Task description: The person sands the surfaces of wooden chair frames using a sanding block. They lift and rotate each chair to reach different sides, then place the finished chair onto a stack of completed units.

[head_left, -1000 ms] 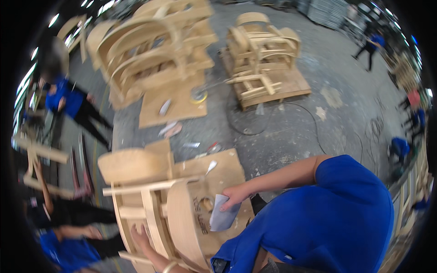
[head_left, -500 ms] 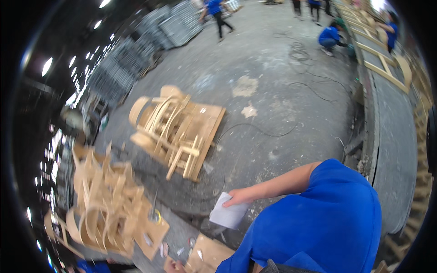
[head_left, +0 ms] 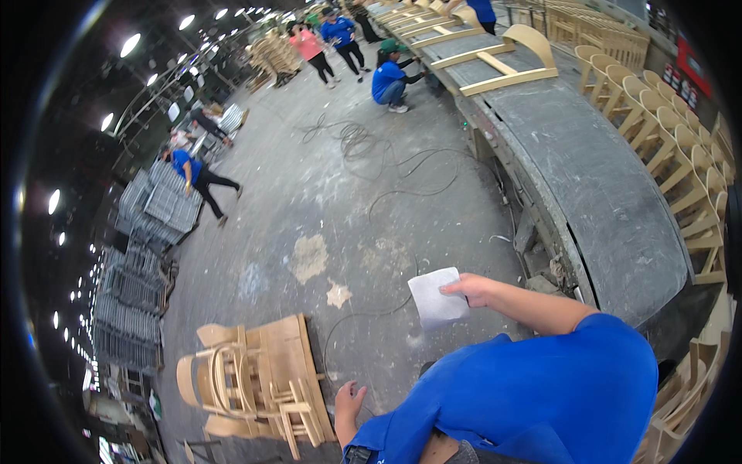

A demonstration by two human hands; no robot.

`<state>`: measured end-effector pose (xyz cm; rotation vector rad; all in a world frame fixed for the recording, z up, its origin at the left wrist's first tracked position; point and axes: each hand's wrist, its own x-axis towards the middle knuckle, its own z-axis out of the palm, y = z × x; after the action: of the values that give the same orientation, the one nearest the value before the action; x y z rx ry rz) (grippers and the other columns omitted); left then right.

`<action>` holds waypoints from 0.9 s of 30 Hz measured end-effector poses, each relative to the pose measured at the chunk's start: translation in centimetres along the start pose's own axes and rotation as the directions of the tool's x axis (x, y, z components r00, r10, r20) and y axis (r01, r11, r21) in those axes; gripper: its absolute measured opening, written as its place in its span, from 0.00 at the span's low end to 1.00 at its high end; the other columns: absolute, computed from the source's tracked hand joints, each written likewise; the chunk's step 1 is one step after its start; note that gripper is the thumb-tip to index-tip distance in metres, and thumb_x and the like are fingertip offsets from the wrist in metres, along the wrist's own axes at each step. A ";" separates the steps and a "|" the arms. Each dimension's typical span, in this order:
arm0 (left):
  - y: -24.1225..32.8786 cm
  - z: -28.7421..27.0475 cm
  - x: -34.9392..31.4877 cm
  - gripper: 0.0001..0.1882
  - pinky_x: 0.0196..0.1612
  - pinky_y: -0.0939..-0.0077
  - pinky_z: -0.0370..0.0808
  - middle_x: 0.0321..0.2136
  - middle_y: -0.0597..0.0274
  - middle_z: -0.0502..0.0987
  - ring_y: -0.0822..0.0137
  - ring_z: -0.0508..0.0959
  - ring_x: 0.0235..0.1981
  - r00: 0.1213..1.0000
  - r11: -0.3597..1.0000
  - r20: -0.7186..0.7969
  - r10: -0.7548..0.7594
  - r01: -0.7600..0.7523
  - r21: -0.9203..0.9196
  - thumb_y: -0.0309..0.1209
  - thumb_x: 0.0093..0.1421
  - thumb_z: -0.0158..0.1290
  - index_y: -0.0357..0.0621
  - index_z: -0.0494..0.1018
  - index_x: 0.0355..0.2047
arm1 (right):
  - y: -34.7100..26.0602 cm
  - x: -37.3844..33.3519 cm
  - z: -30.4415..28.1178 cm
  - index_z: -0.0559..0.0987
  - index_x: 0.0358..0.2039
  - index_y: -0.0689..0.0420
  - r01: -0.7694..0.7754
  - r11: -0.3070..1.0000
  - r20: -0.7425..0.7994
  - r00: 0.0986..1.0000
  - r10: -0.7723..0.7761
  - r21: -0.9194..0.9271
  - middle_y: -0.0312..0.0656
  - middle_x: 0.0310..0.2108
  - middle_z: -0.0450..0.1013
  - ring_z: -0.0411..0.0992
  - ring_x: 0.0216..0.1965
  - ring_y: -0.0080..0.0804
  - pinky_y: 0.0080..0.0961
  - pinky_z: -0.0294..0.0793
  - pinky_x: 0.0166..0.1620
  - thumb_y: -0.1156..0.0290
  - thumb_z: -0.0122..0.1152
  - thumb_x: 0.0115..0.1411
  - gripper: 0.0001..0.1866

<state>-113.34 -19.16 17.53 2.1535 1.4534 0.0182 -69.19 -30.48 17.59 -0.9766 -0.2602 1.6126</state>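
In my right hand (head_left: 466, 289) is a whitish sheet (head_left: 437, 300), maybe paper, pinched at its right edge between thumb and fingers. The sheet hangs over the grey floor. My left hand (head_left: 350, 400) is lower and further left, with slightly curled fingers apart and nothing visible in them. Nearest to it is a wooden board (head_left: 290, 348) on the floor, bearing several curved wooden chair parts (head_left: 232, 379); the hand appears apart from them.
A long grey conveyor table (head_left: 595, 193) runs along the right, with wooden frames (head_left: 502, 66) at its far end. Chair parts (head_left: 672, 131) line its far side. A coiled cable (head_left: 355, 139) lies on the floor. A crouching person (head_left: 389, 81) works beside the table; others stand farther back.
My view has swung right toward the conveyor table. The sheet remains in my right hand. My left hand has come away from the board and loose items at the lower left.
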 end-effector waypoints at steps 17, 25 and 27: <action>14.6 -1.4 43.1 0.27 0.49 0.59 0.70 0.42 0.48 0.76 0.48 0.74 0.46 0.804 0.834 0.371 0.465 -0.539 0.123 0.49 0.52 0.57 0.42 0.74 0.45 | -15.9 12.6 -4.0 0.71 0.49 0.64 0.389 0.921 -0.442 0.827 -0.348 0.002 0.47 0.46 0.73 0.72 0.47 0.41 0.42 0.71 0.51 0.75 0.59 0.56 0.19; 31.0 0.1 52.9 0.27 0.50 0.60 0.69 0.47 0.48 0.74 0.49 0.72 0.49 0.578 0.664 0.532 0.618 -0.747 0.040 0.49 0.54 0.55 0.44 0.71 0.48 | -20.3 13.6 -11.7 0.72 0.49 0.62 0.538 0.828 -0.663 0.678 -0.317 0.155 0.45 0.46 0.73 0.72 0.47 0.41 0.44 0.70 0.51 0.76 0.58 0.56 0.18; 34.7 1.3 55.4 0.27 0.50 0.59 0.69 0.47 0.47 0.73 0.49 0.72 0.49 0.544 0.631 0.559 0.626 -0.774 0.046 0.48 0.54 0.55 0.43 0.71 0.48 | -22.1 14.3 -14.9 0.71 0.49 0.62 0.574 0.805 -0.700 0.636 -0.325 0.148 0.46 0.46 0.72 0.71 0.48 0.42 0.46 0.69 0.52 0.76 0.58 0.57 0.18</action>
<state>-60.04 18.62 16.15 2.5861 0.2099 -0.4552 -42.74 -16.00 16.01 -1.0136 0.2562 0.7309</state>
